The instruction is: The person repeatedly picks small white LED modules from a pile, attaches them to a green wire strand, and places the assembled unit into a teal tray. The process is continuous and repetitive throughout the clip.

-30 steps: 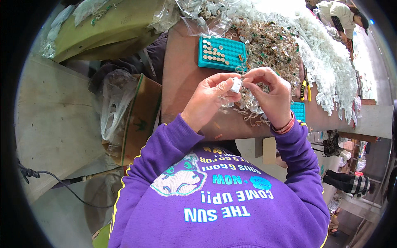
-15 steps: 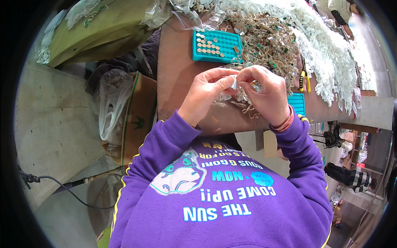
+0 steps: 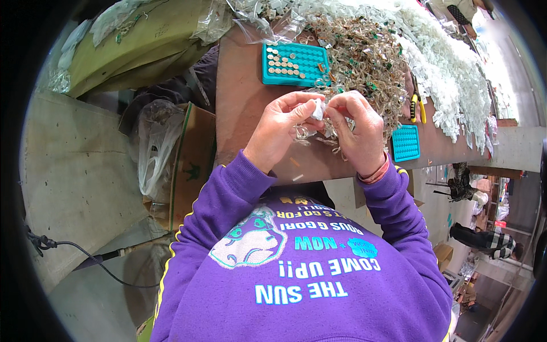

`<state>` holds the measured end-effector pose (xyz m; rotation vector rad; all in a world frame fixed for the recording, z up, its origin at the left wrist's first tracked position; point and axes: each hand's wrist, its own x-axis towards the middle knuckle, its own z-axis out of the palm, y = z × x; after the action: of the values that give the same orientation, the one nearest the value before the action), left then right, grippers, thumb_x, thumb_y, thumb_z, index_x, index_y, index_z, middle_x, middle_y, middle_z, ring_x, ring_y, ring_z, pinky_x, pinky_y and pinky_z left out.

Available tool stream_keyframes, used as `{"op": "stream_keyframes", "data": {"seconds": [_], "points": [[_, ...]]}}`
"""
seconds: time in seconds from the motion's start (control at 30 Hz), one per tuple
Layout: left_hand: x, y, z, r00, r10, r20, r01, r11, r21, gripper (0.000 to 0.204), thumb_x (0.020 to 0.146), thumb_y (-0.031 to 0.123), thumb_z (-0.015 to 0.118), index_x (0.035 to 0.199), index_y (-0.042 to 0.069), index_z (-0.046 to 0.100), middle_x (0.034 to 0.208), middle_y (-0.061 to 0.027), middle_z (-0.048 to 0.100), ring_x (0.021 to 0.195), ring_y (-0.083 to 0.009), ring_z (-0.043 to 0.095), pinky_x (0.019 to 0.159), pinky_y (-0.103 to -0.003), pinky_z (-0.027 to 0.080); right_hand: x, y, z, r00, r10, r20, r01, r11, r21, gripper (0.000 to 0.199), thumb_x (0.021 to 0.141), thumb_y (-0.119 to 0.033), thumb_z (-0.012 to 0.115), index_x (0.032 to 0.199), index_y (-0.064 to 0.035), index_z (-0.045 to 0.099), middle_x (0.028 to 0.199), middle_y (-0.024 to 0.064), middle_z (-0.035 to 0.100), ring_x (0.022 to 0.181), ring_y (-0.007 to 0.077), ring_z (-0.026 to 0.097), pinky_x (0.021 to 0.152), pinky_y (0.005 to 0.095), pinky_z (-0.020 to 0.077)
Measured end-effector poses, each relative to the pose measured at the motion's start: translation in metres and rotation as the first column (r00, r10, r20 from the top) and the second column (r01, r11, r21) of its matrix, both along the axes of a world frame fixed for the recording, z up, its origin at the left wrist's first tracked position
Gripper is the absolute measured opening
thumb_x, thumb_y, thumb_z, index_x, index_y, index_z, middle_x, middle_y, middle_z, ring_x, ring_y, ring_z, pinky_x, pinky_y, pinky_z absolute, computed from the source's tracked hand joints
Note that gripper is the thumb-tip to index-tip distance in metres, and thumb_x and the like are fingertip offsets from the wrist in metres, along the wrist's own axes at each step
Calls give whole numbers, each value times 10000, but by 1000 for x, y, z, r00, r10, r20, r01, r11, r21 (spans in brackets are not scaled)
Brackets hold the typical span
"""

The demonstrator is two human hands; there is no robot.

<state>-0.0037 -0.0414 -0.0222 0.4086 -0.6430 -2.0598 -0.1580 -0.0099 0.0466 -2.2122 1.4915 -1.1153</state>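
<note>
Over the table's near edge, my left hand [image 3: 272, 130] pinches a small white, crinkled plastic piece [image 3: 318, 109] between thumb and fingertips. Close beside it on the right, my right hand [image 3: 360, 130] has its thumb and forefinger pressed together at the white piece's edge. What these fingertips hold is too small to make out. Just below both hands lie some loose, pale looped cords [image 3: 302, 134]. Beyond the left hand sits a teal tray [image 3: 315, 55] with rows of hollows, several filled by round coin-like discs [image 3: 276, 64].
A heap of tan looped cords with green bits [image 3: 367, 62] spreads behind my hands. White plastic pieces [image 3: 450, 85] are piled farther right. Yellow-handled pliers [image 3: 417, 108] and a second teal tray [image 3: 405, 142] lie on the right. A cardboard box [image 3: 191, 165] stands left of the table.
My right hand and forearm have shifted slightly left, uncovering more of the second teal tray. The white piece between my hands now shows more fully.
</note>
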Motion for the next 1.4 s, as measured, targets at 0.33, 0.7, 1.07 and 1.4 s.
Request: {"op": "stream_keyframes", "data": {"seconds": [0.33, 0.7, 1.07, 1.4], "points": [[4, -2, -9, 998, -58, 4, 58, 998, -25, 291, 965, 211, 592, 1166, 0, 600, 1035, -77, 664, 856, -147, 667, 811, -329, 559, 5, 0, -13, 997, 2, 78, -3, 1000, 12, 69, 852, 22, 626, 902, -12, 594, 817, 119, 590, 685, 255, 626, 580, 319, 490], [4, 1, 1, 998, -38, 45, 38, 999, 4, 249, 967, 192, 581, 1128, 3, 607, 1042, -75, 654, 928, -161, 645, 839, -324, 545, 11, 4, -3, 990, 20, -141, -30, 997, -67, 85, 859, 16, 562, 919, -44, 560, 795, 154, 558, 664, 368, 605, 542, 408, 484], [6, -65, 72, 288, 941, -176, 196, -238, -951, 248, 758, 117, 709, 992, 199, 701, 953, -64, 674, 863, -231, 658, 722, -355, 533, -22, 51, 0, 952, -223, 212, 226, 974, 12, 107, 842, 8, 671, 945, -5, 643, 871, 107, 651, 742, 205, 670, 665, 292, 525], [-55, -188, 64, -22, 913, 408, 936, 162, -311, 171, 811, 151, 596, 905, 52, 700, 890, -162, 694, 849, -331, 686, 741, -421, 558, -56, 85, 0, 931, -279, 237, 274, 960, 52, 93, 825, 28, 676, 911, 1, 651, 831, 105, 656, 732, 199, 658, 657, 283, 511]]}}
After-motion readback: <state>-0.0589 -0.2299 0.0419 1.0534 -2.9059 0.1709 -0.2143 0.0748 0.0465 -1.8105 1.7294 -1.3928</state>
